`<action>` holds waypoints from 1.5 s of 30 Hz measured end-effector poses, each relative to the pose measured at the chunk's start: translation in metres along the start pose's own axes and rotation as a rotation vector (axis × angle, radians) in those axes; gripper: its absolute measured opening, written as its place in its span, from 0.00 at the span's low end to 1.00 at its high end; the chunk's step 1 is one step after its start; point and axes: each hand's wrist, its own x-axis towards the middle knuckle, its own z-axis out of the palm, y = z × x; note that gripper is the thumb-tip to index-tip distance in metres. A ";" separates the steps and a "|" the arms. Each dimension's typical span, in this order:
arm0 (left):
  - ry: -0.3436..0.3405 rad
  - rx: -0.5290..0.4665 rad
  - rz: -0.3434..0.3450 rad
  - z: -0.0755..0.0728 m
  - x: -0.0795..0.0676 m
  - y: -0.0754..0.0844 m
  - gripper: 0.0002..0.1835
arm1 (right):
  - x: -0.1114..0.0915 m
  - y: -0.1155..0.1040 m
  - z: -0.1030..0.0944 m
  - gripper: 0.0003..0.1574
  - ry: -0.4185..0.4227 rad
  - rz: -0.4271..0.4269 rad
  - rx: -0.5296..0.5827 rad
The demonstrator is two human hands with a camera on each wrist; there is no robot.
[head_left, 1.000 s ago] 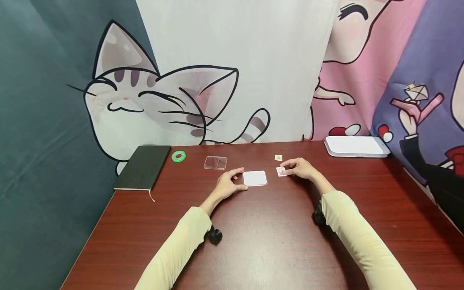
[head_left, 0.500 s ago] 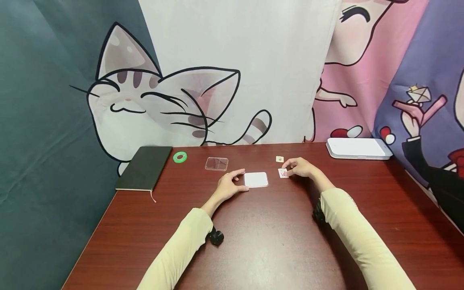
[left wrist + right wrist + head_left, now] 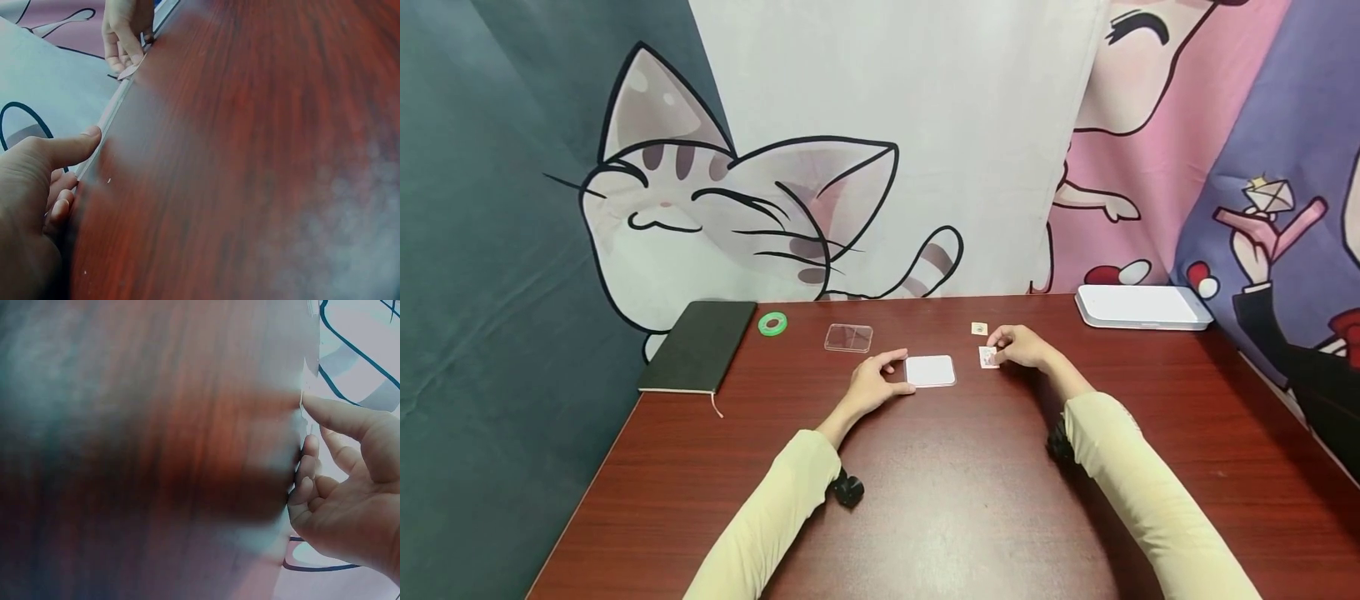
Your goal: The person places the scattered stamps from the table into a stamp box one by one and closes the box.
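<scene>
A flat white rectangle with a clear rim, which looks like a shallow clear plastic case, lies mid-table. My left hand holds it by its left end, thumb at the near corner and fingers at the far one. To the right, a small white printed paper square is pinched at its right side by my right hand, low over the table. Just behind it lies a smaller yellowish square with a green mark. In the right wrist view the thumb meets the paper's edge; the paper itself shows only edge-on.
Behind the left hand lies a clear plastic lid or tray. A green tape roll and a dark notebook with a ribbon are farther left. A white slab-like box stands at the back right, against the printed curtain.
My right hand has shifted the printed paper square slightly right, and the square now sits straighter. The left hand and the case stay in place; the head view has shifted a little.
</scene>
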 end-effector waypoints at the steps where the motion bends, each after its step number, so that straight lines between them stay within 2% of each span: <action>1: 0.000 0.005 0.001 0.000 0.000 0.000 0.35 | 0.000 0.000 0.000 0.17 0.008 -0.007 0.001; 13: 0.018 0.024 0.016 0.001 0.000 -0.001 0.32 | -0.002 0.008 0.001 0.13 0.052 0.003 -0.015; 22: 0.012 0.011 0.014 0.002 0.000 -0.001 0.32 | -0.006 0.012 -0.005 0.17 0.034 0.030 0.074; 27: 0.010 0.045 0.052 0.002 0.001 -0.002 0.32 | -0.010 0.011 -0.010 0.20 0.006 0.073 0.161; 33: 0.019 0.078 0.075 0.002 0.001 -0.001 0.33 | -0.009 -0.001 -0.016 0.23 -0.043 0.076 0.248; 39: 0.007 0.050 0.050 0.001 0.002 0.001 0.31 | -0.002 -0.024 -0.015 0.23 -0.081 0.073 0.205; 45: 0.005 0.048 0.040 0.000 0.001 0.001 0.31 | 0.006 -0.048 0.002 0.21 -0.130 0.042 0.193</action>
